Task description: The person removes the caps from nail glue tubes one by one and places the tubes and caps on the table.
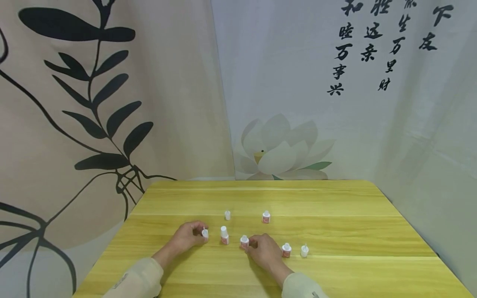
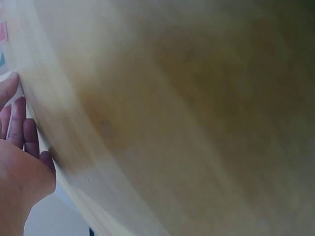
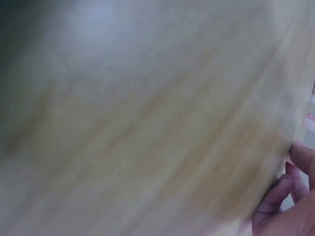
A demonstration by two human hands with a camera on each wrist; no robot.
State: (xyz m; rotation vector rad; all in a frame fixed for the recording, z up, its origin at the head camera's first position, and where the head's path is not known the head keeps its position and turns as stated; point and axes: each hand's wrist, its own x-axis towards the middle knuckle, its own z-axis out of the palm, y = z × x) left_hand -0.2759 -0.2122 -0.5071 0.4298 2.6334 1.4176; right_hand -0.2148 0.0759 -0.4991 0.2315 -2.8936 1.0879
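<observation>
In the head view my left hand (image 1: 191, 235) pinches a small white cap (image 1: 205, 234) with a thin tip pointing up. Its fingertips partly cover the cap. My right hand (image 1: 265, 251) has thumb and fingers at the side of a small bottle (image 1: 244, 242) with a white top and a reddish label, gripping it upright on the table. Between the hands stands a similar bottle with a taller white cap (image 1: 224, 234). Each wrist view catches only part of its hand at the edge: the left hand (image 2: 22, 162) and the right hand (image 3: 288, 209).
On the wooden table (image 1: 357, 223), one more bottle (image 1: 266, 217) stands farther back and another bottle (image 1: 286, 250) is right of my right hand. Loose white caps stand at the back (image 1: 227, 215) and far right (image 1: 304, 251). A printed curtain (image 1: 179, 103) hangs behind.
</observation>
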